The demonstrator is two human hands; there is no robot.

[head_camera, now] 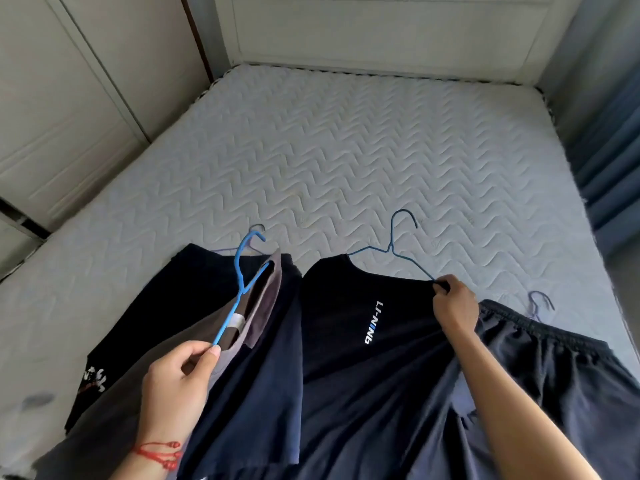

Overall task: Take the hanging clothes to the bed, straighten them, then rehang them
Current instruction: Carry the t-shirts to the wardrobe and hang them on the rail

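Several dark garments lie at the near edge of the quilted white mattress [346, 150]. My left hand [176, 382] pinches one arm of a bright blue hanger [242, 278], lifted above a grey-brown shirt [256, 306] that lies over darker clothes. My right hand [453, 306] grips the right shoulder of a black Li-Ning T-shirt [356, 334] where a dark blue wire hanger [394, 244] enters its collar. Dark navy shorts [540, 368] with an elastic waistband lie to the right on a pale purple hanger [538, 303].
A white headboard [381, 32] stands at the far end of the bed. White wardrobe doors [59, 109] line the left side. Blue curtains [609, 150] hang on the right. Another hanger hook [258, 228] pokes out behind the left pile.
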